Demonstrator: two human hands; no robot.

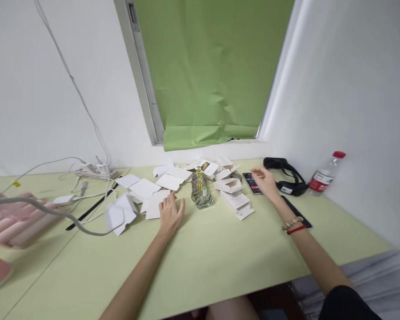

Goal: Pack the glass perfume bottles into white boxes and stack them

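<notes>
My left hand (171, 214) rests on the green table with its fingers apart, beside several flattened white cartons (156, 204). Over the right edge of a lit phone (252, 183) is my right hand (265, 181), its fingers loosely bent and nothing visible in them. Between the hands stand small glass bottles (199, 178) with yellowish liquid, in or on a clear glass dish (203, 201). Opened white boxes (237, 202) lie to the right of the dish. A small white box with a dark picture (209, 168) sits behind them.
A black headset (291, 181), a dark phone-like slab (298, 212) and a red-capped bottle (325, 174) are at the right. A power strip (96, 173), white cables and a pink ribbed object (23, 218) occupy the left. A grey cable (75, 220) arches across the left foreground.
</notes>
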